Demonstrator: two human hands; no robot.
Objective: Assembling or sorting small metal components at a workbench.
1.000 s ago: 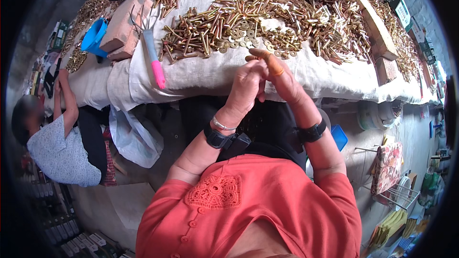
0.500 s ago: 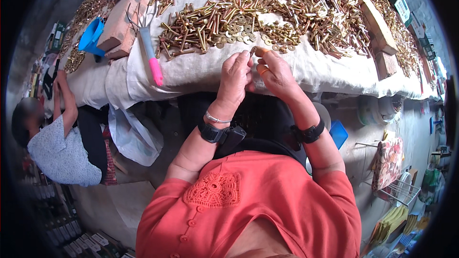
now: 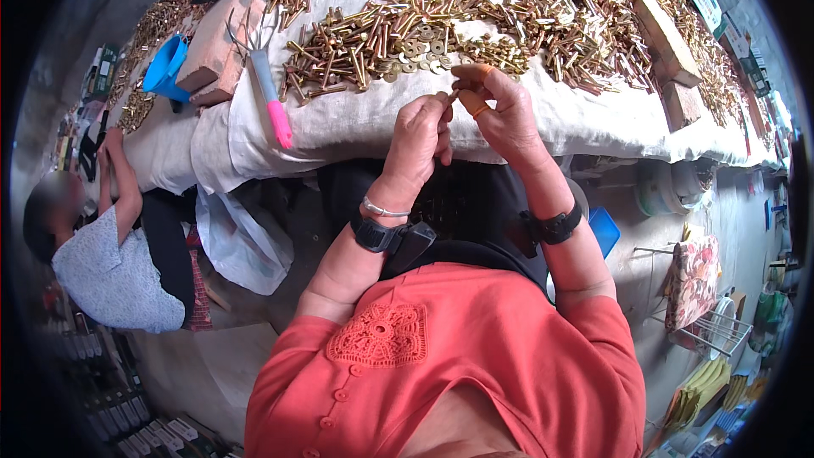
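Observation:
In front of me, at the near edge of a cloth-covered table, my left hand [image 3: 417,137] is closed in a pinch. A small brass-coloured bolt [image 3: 454,96] pokes from its fingertips, mostly hidden by them. Just right of it is my right hand [image 3: 507,114], with orange bands on two fingers. Its thumb and forefinger are apart, and the thumb tip is close to the bolt; whether they touch I cannot tell. Beyond both hands lie loose washers [image 3: 437,49] and a broad heap of gold-coloured bolts [image 3: 356,44] on the white cloth [image 3: 356,123].
A small hand rake [image 3: 270,89] with a pink grip end rests left of the heap, beside bricks [image 3: 212,68] and a blue cup [image 3: 165,66]. Wooden blocks [image 3: 666,34] edge the right side. Another person [image 3: 127,267] sits at the left by a white plastic bag [image 3: 242,242].
My right hand has drawn slightly away from the left, its forefinger lifting apart from the thumb. The left hand has stayed nearly in place, and the bolt end now shows.

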